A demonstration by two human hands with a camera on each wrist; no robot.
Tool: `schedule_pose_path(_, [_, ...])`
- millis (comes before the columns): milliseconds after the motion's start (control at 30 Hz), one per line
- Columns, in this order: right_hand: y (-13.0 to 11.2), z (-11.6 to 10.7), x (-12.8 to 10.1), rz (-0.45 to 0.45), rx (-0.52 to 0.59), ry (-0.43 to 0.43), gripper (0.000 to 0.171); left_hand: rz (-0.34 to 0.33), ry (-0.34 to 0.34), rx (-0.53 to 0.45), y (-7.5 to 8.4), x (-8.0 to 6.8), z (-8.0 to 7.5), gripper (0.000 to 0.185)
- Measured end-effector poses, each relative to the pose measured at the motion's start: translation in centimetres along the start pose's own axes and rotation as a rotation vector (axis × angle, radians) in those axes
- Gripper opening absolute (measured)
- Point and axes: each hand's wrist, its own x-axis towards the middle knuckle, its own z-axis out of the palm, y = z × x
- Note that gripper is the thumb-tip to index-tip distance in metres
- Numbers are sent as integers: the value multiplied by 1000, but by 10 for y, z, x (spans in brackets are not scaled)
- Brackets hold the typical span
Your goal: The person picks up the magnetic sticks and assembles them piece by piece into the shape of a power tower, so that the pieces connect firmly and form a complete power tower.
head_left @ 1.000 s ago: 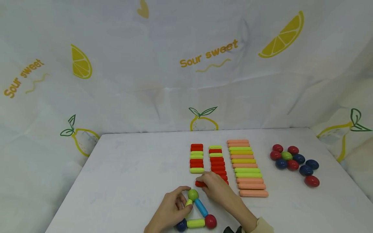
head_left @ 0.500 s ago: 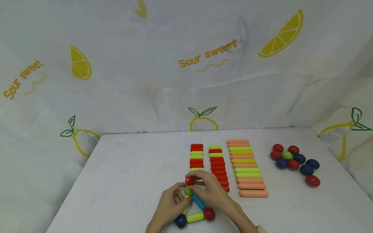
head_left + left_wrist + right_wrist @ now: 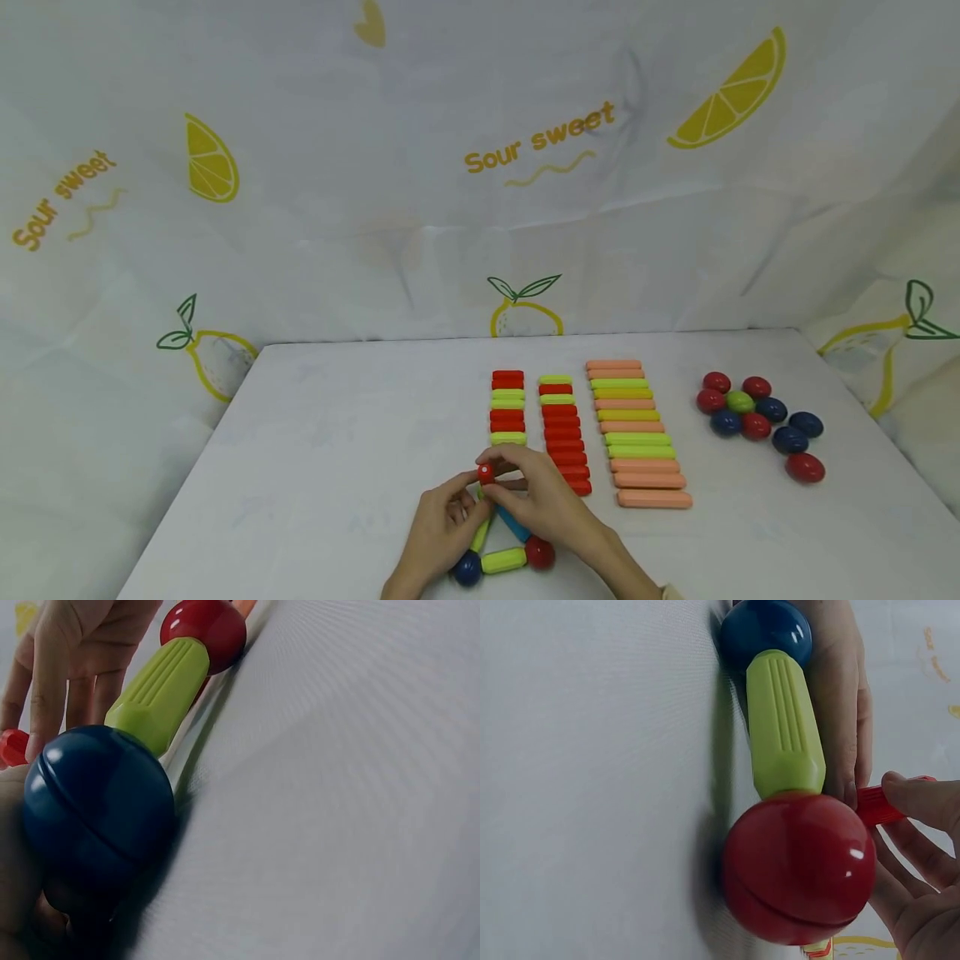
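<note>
A triangle of magnetic rods and balls is at the table's front: a dark blue ball (image 3: 468, 569), a red ball (image 3: 539, 552) and a mostly hidden green ball (image 3: 481, 493). Between them run a yellow-green front rod (image 3: 504, 560), a yellow-green left rod (image 3: 482, 536) and a blue rod (image 3: 513, 523). My left hand (image 3: 438, 525) holds the triangle's far corner, thumb and index finger around the green ball. Just above that ball, my right hand (image 3: 543, 496) pinches a short red magnetic rod (image 3: 877, 806), standing upright. Fingers hide whether rod and ball touch.
Two columns of short red and yellow-green rods (image 3: 562, 422) lie behind the hands. Longer orange, yellow and green rods (image 3: 645, 465) form a column to their right. Several red, blue and green balls (image 3: 756, 427) cluster farther right. A lemon-print cloth (image 3: 420, 275) hangs behind the table.
My right hand has picked up a short red rod from near the columns and brought it left, upright over the green ball. The triangle has shifted slightly; my left hand keeps its hold.
</note>
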Motion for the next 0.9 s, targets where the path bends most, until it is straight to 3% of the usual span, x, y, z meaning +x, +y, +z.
schedule_pose_path(167, [1, -10, -2, -24, -51, 34, 39, 13, 4, -78, 1, 0, 1, 38])
schedule_pose_path(367, [-3, -22, 7, -11, -350, 184, 33, 18, -11, -95, 0, 2, 1, 39])
schedule_pose_path(467, [-3, -22, 15, 31, -456, 153, 32, 11, -20, -84, -1, 2, 1, 35])
schedule_pose_path(600, [0, -21, 22, 68, -499, 51, 32, 6, -13, -96, -2, 1, 1, 31])
schedule_pose_path(700, [3, -19, 23, 52, -533, 18, 29, 6, 44, -127, -2, -1, 1, 25])
schedule_pose_path(833, [5, -16, 23, 39, -577, 20, 28, 42, 172, -157, -2, -3, 2, 21])
schedule_pose_path(900, [5, -13, 23, 48, -595, 24, 31, 67, 192, -158, -2, -4, 2, 23])
